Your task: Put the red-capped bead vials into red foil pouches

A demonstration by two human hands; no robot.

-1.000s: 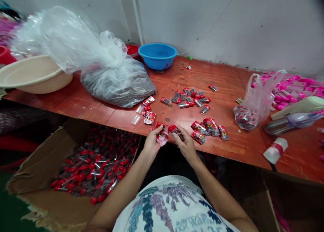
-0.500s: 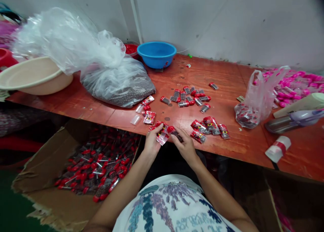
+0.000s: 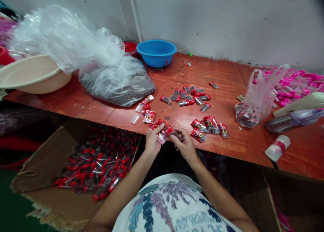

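My left hand (image 3: 152,140) is closed on several small red printed plastic packets (image 3: 162,130) at the table's front edge. Between the thumb and fingers of my right hand (image 3: 186,145) is a small clear bottle (image 3: 178,136) of dark beads. Its cap end meets the packets; whether it is inside one is too small to tell. Right of my hands lie several filled red packets (image 3: 209,123). To the left are a red packet (image 3: 149,116) and small clear tubes (image 3: 135,119). Farther back, loose red-capped bottles (image 3: 183,103) are scattered.
A cardboard box (image 3: 43,184) of red-capped bottles stands below left. On the table (image 3: 217,71) are a clear bag of dark beads (image 3: 118,83), a blue basin (image 3: 157,53), a cream basin (image 3: 32,78), a small knotted bag (image 3: 249,113), a drinking bottle (image 3: 280,125) and pink items (image 3: 296,85).
My right hand has brought the bottle's cap end slightly left against the packets. More red packet now shows around the cap. The things on the table stay put.
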